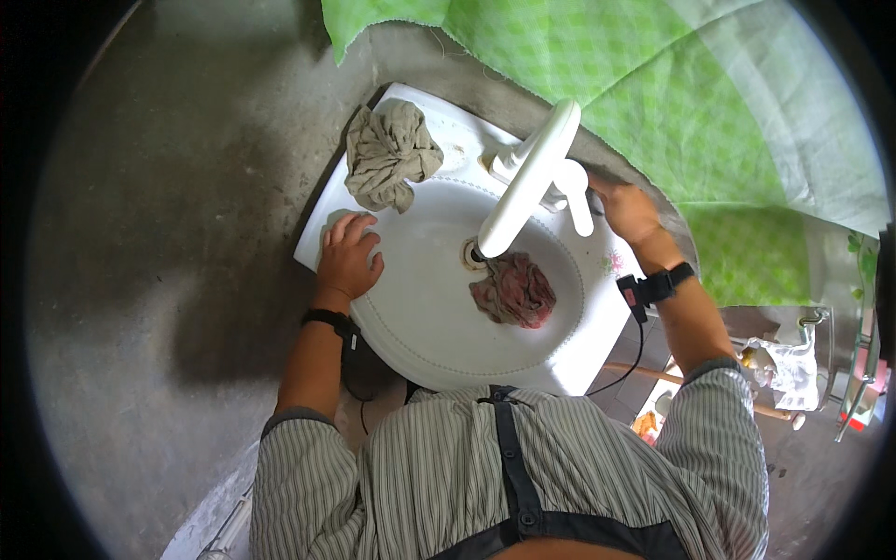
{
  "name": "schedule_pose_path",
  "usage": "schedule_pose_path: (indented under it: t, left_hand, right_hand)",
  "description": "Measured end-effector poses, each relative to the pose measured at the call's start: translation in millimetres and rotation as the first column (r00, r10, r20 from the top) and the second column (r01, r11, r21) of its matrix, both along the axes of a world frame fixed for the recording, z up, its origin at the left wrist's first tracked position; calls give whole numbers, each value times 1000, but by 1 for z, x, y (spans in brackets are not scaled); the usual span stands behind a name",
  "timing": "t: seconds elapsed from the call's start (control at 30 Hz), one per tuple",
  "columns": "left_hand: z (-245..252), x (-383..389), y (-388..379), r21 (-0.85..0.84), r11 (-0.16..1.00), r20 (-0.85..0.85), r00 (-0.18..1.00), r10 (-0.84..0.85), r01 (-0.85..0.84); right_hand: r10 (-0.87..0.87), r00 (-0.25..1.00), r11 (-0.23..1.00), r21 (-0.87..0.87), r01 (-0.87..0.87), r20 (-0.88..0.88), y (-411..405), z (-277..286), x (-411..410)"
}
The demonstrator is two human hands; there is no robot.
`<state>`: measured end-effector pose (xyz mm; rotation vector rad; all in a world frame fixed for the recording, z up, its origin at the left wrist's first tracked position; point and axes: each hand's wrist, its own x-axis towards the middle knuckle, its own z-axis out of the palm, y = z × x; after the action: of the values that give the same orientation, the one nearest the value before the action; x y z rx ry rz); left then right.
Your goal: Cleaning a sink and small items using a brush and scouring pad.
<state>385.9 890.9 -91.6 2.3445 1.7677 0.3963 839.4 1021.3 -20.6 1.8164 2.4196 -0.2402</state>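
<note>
My left hand (350,255) rests on the left rim of a white ceramic washbasin (420,329), its fingers apart and holding nothing. Just beyond its fingertips, a crumpled grey-brown cloth (395,154) lies on the back left corner. My right hand (626,210) reaches to the back right of the basin, beside the lever handle (577,203) of a white tap (528,182). Its fingertips are partly hidden, so any grip is unclear. Below the spout, a bunched red and grey cloth (514,290) lies in the bowl against the drain (474,255). No running water is visible.
A green checked curtain or cloth (630,77) hangs behind the tap and along the right. Bare grey wall (175,210) stands at the left. At the lower right are a clear plastic bag (787,371) and a glass shelf (864,350). A black cable (638,357) trails from my right wristband.
</note>
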Motion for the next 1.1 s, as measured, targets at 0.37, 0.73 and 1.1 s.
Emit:
schedule_pose_path:
  t: [0.37,0.73,1.1]
  left_hand:
    - [0,0,-2,-14,1000,-10,1000,4,-4]
    - [-4,-3,-3,-19,1000,24,1000,2,-1]
    - [0,-1,2,-3,1000,13,1000,-5,5]
  right_hand:
    - [-13,995,996,-91,22,99,-3,25,-11]
    - [35,988,999,-7,-36,-149,-11,10,4]
    - [65,988,997,55,-58,-140,-10,-6,26]
